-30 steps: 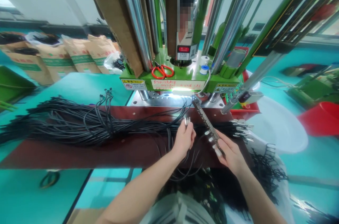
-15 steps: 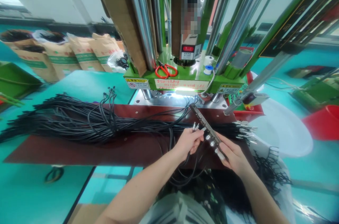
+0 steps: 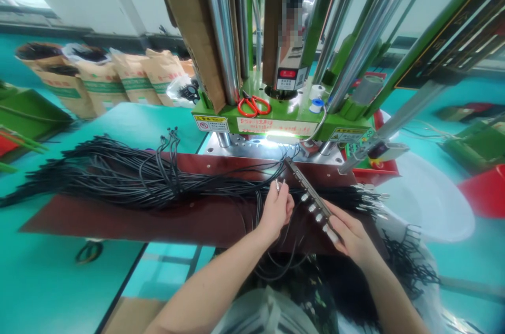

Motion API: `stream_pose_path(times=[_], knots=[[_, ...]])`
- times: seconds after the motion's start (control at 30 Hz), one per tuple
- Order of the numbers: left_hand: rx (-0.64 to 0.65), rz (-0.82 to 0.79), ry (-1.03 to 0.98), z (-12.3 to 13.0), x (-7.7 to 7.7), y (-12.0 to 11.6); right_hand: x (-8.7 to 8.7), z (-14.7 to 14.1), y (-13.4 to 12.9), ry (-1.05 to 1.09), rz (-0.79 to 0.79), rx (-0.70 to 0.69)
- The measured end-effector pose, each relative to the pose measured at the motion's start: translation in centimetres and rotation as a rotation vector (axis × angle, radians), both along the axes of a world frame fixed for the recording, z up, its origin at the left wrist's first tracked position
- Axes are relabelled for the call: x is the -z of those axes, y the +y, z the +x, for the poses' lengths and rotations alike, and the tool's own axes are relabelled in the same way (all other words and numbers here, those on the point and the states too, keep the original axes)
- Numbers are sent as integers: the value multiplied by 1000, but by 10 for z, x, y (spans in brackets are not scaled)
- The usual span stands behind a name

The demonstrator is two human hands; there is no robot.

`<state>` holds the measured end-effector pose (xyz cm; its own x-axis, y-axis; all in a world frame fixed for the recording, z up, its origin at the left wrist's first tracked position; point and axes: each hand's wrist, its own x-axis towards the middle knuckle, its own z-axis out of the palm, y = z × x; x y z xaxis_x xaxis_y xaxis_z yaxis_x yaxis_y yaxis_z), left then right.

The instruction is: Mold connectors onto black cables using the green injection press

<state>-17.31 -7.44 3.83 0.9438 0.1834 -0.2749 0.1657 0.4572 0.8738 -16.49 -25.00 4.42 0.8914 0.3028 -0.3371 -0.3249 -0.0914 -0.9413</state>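
My left hand (image 3: 276, 208) is closed around thin black cables, whose silvery plug ends (image 3: 278, 185) poke out above the fingertips. Slack cable hangs below that hand. In my right hand (image 3: 349, 231) is a dark metal mould bar (image 3: 304, 185), gripped at its near end and slanting away to the upper left. Several shiny metal connectors (image 3: 312, 208) sit along the bar's left edge. A small gap separates my left hand from the bar. Behind both hands, a long bundle of black cables (image 3: 130, 176) lies across the reddish-brown board (image 3: 158, 223).
A green press (image 3: 221, 108) with steel columns stands ahead, its lower metal plate (image 3: 215, 150) lit. Red-handled scissors (image 3: 254, 107) and a blue-white spool (image 3: 316, 106) rest on it. Paper sacks (image 3: 100, 81) stand at left. To the right is a white round tub (image 3: 442, 202).
My left hand has drawn away from the bar to the left, taking the plug ends with it. The bar stays in my right hand. The whole view has shifted slightly.
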Motion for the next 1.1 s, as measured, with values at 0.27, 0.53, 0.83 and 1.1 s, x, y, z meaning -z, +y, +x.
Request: stream_pose_path(times=[0.27,0.53,0.83,1.1], knots=[[149,-78,65,0,4,5,1,3,-3,22,-18,-78],[96,-72,76,-1,4,5,8,8,-8,-101,-114,-219],[191,174,-16,-3,3,18,3,7,-6,-31,-66,-181],[458,134,-72,-4,3,31,-3,7,-9,-18,-9,-225]])
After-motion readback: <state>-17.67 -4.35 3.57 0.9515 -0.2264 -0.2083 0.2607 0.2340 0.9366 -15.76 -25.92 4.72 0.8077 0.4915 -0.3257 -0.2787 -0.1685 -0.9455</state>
